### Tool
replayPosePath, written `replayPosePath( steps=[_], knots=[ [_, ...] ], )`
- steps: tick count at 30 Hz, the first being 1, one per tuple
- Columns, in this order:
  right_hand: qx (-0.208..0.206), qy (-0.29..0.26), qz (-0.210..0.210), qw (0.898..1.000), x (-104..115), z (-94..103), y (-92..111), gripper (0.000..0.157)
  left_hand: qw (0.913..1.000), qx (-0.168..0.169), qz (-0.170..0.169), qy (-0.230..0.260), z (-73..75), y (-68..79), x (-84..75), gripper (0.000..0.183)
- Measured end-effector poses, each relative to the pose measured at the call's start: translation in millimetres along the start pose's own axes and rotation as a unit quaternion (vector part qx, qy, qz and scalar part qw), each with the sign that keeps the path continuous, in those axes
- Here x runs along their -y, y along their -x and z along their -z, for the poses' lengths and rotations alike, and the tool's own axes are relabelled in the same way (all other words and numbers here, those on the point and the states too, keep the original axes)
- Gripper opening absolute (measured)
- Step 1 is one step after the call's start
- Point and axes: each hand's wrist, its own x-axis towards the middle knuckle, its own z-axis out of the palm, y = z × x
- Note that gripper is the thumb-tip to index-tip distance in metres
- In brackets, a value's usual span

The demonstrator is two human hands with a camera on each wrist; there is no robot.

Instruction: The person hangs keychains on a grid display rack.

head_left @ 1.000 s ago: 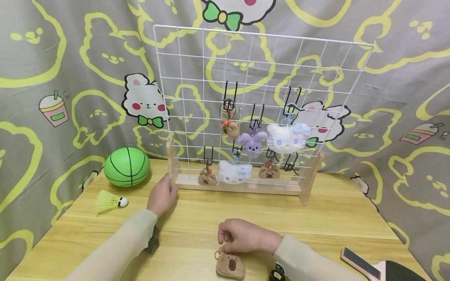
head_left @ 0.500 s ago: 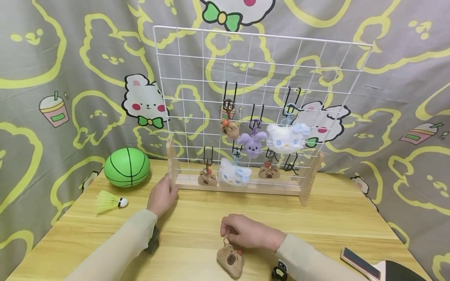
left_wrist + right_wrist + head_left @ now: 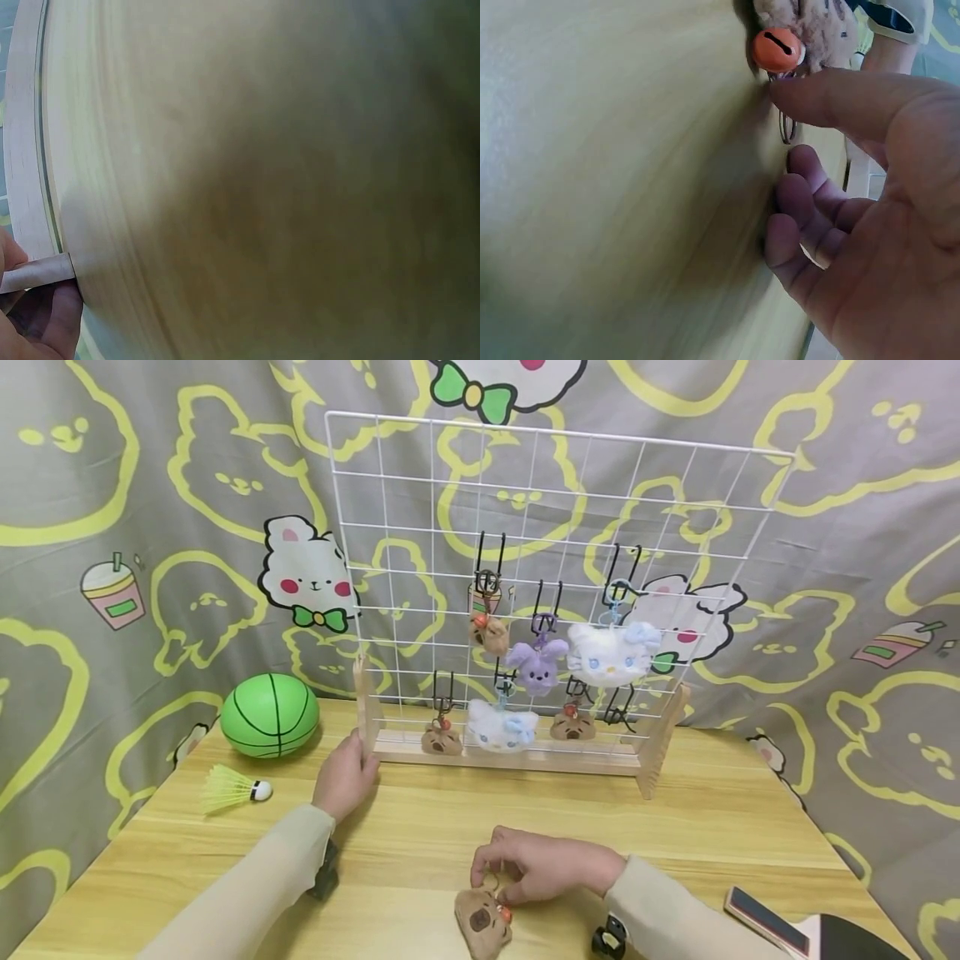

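My left hand grips the left wooden foot of a white wire grid rack. In the left wrist view, thumb and fingers lie on either side of that wooden foot. My right hand holds a brown plush capybara keychain near its metal ring, low over the table. The right wrist view has the thumb against the ring, beside an orange bell; the index fingertip is hidden there. The other fingers are bent and touch nothing visible except perhaps the table.
Black hooks on the grid carry several plush keychains, among them a purple rabbit and a large white cat. A green ball and a yellow shuttlecock lie at left. A table tennis bat lies front right.
The right fingers have shifted around the ring and the capybara keychain has turned, its bell now to the right. The lower white cat keychain swung slightly earlier. My left hand has stayed put.
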Motion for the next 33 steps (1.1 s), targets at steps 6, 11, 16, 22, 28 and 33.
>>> replayPosePath(
  steps=[6,11,16,22,28,33],
  knots=[
    [-0.006,-0.002,0.016,1.000,-0.2,-0.8,0.2,0.028,0.9999,0.005,0.008,0.005,0.9,0.0,-0.6,0.042],
    [-0.013,-0.001,0.010,1.000,1.2,-3.1,0.2,0.021,0.9999,0.005,0.008,0.004,0.8,-0.5,0.1,0.042],
    [-0.020,0.004,0.002,1.000,1.6,-4.9,-1.8,0.021,1.0000,0.005,0.008,0.003,0.2,-0.5,-0.2,0.042],
    [-0.017,-0.008,-0.014,1.000,1.2,-4.7,-3.1,0.019,0.9999,0.010,0.012,0.007,1.1,1.0,-1.8,0.039],
    [-0.011,-0.032,0.022,0.999,-3.3,-4.1,-1.8,0.011,0.9998,0.013,0.014,0.007,2.6,2.1,-3.3,0.040],
    [-0.020,-0.077,0.041,0.996,-9.3,-3.5,0.6,0.002,0.9998,0.011,0.012,0.007,3.1,1.8,-3.6,0.038]
  ],
)
